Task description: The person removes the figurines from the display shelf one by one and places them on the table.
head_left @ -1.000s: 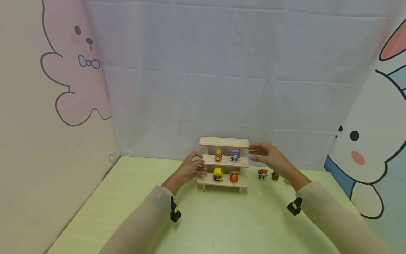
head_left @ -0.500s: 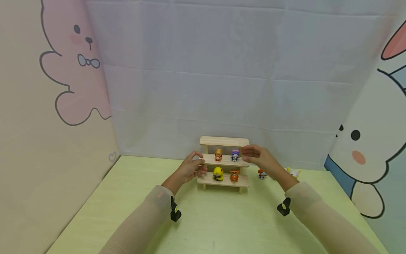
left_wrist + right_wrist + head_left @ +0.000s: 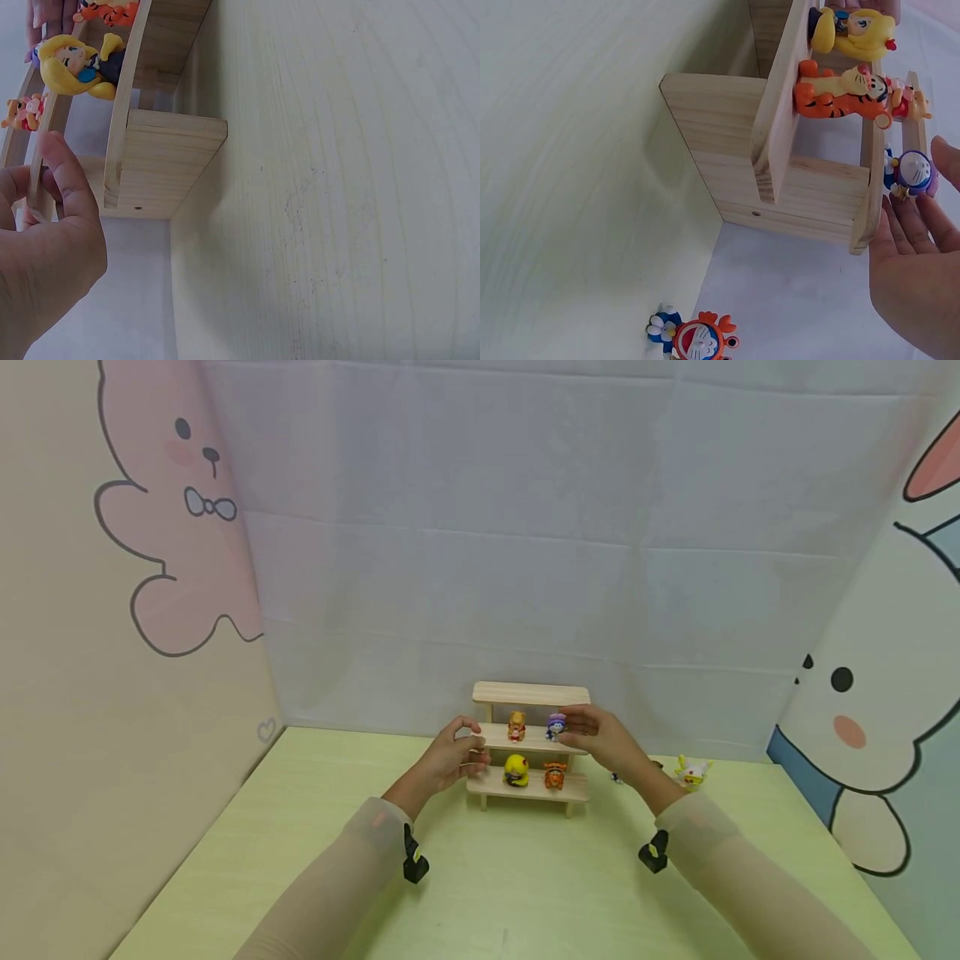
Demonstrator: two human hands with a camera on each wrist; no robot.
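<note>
A three-tier wooden display shelf (image 3: 531,694) stands against the back wall. My left hand (image 3: 450,757) grips the left end of its middle tier, fingers and thumb on either side of the board. At the right end of that tier, my right hand (image 3: 603,739) reaches round a blue-and-white cat figurine with a purple hat (image 3: 913,169). Its fingertips are right at the figurine and the thumb stands off it. An orange bear figurine (image 3: 516,727) shares the tier. On the bottom tier sit a yellow-haired figurine (image 3: 516,771) and an orange tiger figurine (image 3: 554,776).
To the right of the shelf stand more figurines on the pale table (image 3: 480,893): a white-and-yellow one (image 3: 691,773) and a blue cat with a red crab-like hood (image 3: 699,341), partly behind the right arm in the head view. Printed panels flank both sides.
My right hand has moved left from beside the shelf to the purple-hatted figurine, uncovering the white-and-yellow one and covering the red-hooded one. My left hand has stayed in place.
</note>
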